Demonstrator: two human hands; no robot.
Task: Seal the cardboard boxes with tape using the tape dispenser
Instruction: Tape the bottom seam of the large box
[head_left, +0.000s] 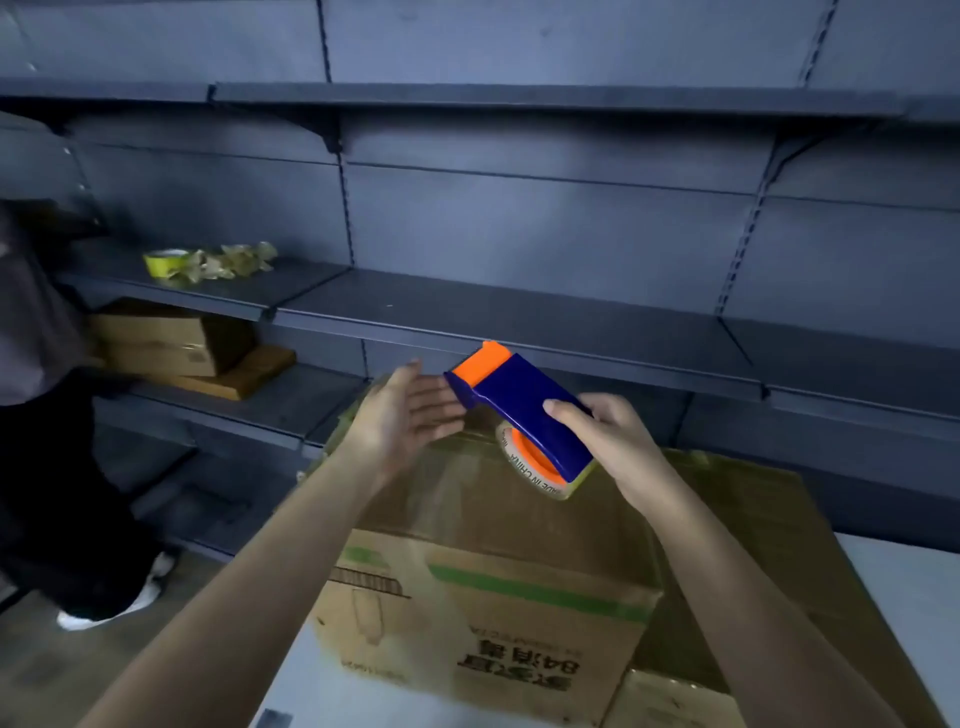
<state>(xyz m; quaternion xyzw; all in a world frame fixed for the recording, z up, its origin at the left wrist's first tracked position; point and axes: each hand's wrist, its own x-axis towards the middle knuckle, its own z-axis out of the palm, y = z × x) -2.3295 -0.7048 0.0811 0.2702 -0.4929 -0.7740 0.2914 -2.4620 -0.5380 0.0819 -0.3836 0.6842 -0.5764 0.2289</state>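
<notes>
Blue plastic with an orange front piece: that is the tape dispenser (519, 410), which I hold in the air over the top of the cardboard box (493, 561), tilted so its orange end points up and away from me. My right hand (613, 441) grips its rear end, fingers curled over the blue cover, and the tape roll (530, 467) with its orange core hangs below, just above the box top. My left hand (410, 415) is spread, palm turned toward the dispenser, its straight fingers right at the front end; I cannot tell whether they touch it. The box stands on the pale counter (893, 587), with a flattened sheet of cardboard (753, 519) lying behind it to the right and a smaller box (670, 701) at its near right corner. Beyond runs dark metal shelving (519, 322). On a shelf to the left sit a yellow tape roll (166, 262) and crumpled tape (234, 262); stacked cartons (166, 343) lie on the shelf below. Another person (47, 415) stands at the far left.
</notes>
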